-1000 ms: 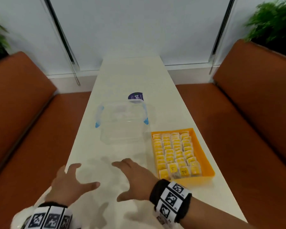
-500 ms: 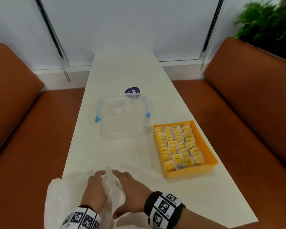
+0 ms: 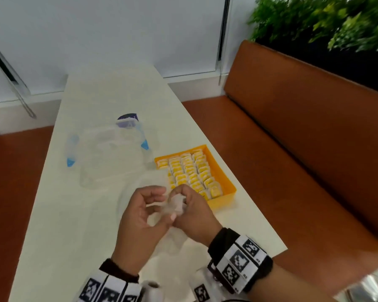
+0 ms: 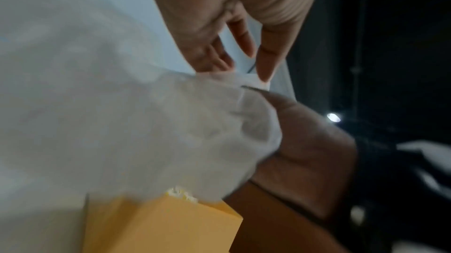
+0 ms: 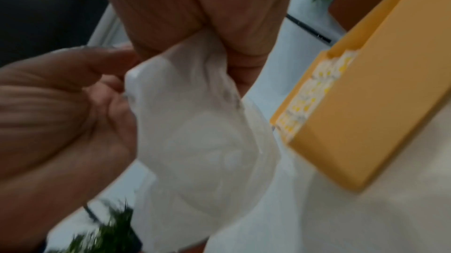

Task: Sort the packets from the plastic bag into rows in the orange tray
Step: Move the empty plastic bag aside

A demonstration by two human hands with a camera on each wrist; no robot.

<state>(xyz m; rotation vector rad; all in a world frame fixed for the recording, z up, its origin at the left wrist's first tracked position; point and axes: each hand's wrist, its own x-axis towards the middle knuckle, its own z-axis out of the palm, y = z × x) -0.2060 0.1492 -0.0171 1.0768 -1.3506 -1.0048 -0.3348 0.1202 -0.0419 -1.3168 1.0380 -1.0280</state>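
Note:
The clear plastic bag [image 3: 176, 207] is bunched up between my two hands above the near end of the white table [image 3: 79, 214]. My left hand [image 3: 156, 201] pinches its edge with thumb and fingertips [image 4: 264, 72]. My right hand [image 3: 188, 200] is curled round the gathered plastic [image 5: 195, 122]. The bag looks slack, and I see no packets in it. The orange tray [image 3: 226, 182] stands just right of my hands, filled with rows of yellow packets [image 3: 190, 171]. The tray's wall [image 4: 158, 224] shows below the bag in the left wrist view.
A clear plastic container [image 3: 111, 155] with blue clips stands on the table beyond my hands, left of the tray. Brown benches [image 3: 303, 149] run along both sides of the table. Plants [image 3: 325, 22] stand behind the right bench.
My hands lay spread on the flat bag on the table. Now they have lifted and gathered it between them. The head view has turned to the right.

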